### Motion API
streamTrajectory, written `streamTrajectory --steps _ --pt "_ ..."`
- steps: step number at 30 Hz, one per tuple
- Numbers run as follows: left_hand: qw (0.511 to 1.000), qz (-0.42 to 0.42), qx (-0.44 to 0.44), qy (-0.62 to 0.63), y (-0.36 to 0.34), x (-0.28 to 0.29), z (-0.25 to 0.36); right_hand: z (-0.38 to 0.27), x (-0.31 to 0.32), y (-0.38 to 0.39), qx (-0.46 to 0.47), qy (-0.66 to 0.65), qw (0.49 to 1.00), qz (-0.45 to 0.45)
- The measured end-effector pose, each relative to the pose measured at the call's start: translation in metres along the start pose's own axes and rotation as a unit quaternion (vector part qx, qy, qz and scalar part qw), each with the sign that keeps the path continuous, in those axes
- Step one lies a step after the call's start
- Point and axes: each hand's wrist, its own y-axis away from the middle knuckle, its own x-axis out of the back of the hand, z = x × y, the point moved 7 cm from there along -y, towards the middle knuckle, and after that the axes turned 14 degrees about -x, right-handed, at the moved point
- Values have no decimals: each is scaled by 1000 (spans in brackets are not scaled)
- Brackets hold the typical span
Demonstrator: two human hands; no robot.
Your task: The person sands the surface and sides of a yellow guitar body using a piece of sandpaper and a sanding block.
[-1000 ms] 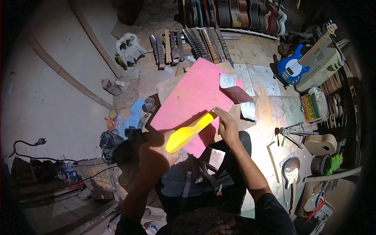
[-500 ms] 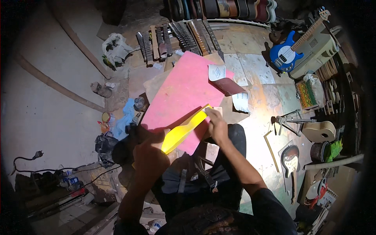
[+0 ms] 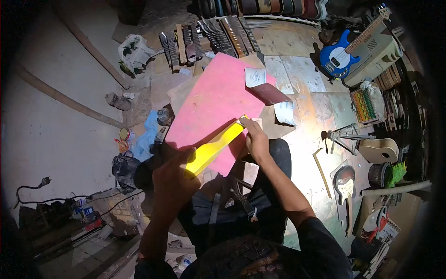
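Note:
A long, bright yellow piece [image 3: 213,150] with a wavy surface, like the side of a guitar body seen edge-on, slants up to the right above a pink sheet [image 3: 218,93]. My left hand [image 3: 174,179] is closed around its lower end, the fingers mostly in shadow. At its upper end, my right hand [image 3: 254,137] grips with the thumb on top and the other fingers bent behind. Beyond my right hand, a curling strip of sandpaper [image 3: 274,95] lies across the sheet's right edge.
Guitar necks [image 3: 216,37] lie in rows at the far side. A blue bass guitar [image 3: 341,58] leans at the back right. On the right are a tripod [image 3: 344,137], an acoustic guitar body [image 3: 378,151] and a dark-and-white guitar [image 3: 344,186]. A blue cloth [image 3: 147,135] lies left.
The yellow piece has shifted slightly left and up, with both hands still on it. The whole view has also shifted a little.

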Motion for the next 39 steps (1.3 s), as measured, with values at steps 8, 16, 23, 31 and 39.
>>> streamTrajectory --steps 8,16,23,31,39 --pt "999 -10 21 31 0 1 -6 -1 -3 1 -7 9 1000 -19" --pt "999 -2 16 29 5 9 -13 5 -17 7 -11 23 999 -36" --pt "999 -3 30 40 13 8 -22 5 -16 12 -48 22 996 -74" --pt "999 -14 39 22 17 11 -22 -14 -11 17 15 23 997 -66" --pt "999 -6 30 28 19 13 -23 -13 -17 15 -104 90 983 -120"
